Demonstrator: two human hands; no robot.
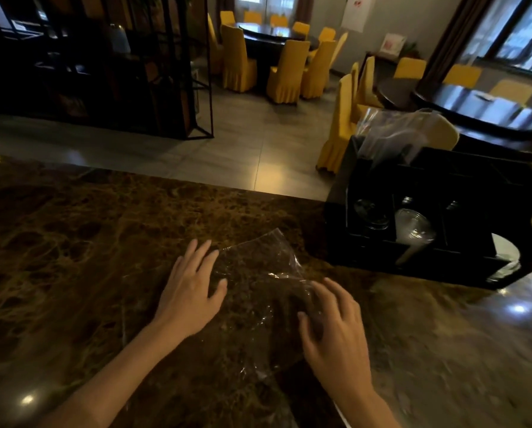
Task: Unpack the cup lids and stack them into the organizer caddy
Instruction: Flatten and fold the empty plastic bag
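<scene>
Plastic wrapper [258, 291], clear and flattened, lies on the marble counter [73, 242] near its far edge, between both hands. The left hand [190, 291] presses its left side with fingers spread flat; the right hand [332, 329] rests on its right side, fingers loosely bent, pinching nothing. Clear cup lids [413, 227] sit inside the black organizer caddy [366, 254] at the counter's far right corner, well apart from either hand

1. A brown marble counter [88, 242] fills the foreground, with small glints of light on its polish.
2. Beyond it lies a grey tiled floor [252, 134].
3. Yellow-covered chairs [284, 72] ring a dark round table [271, 34] — another dark table [474, 103] stands at right.
4. A black metal shelf unit [104, 63] stands at left.
5. Windows [511, 32] at right let in daylight.
</scene>
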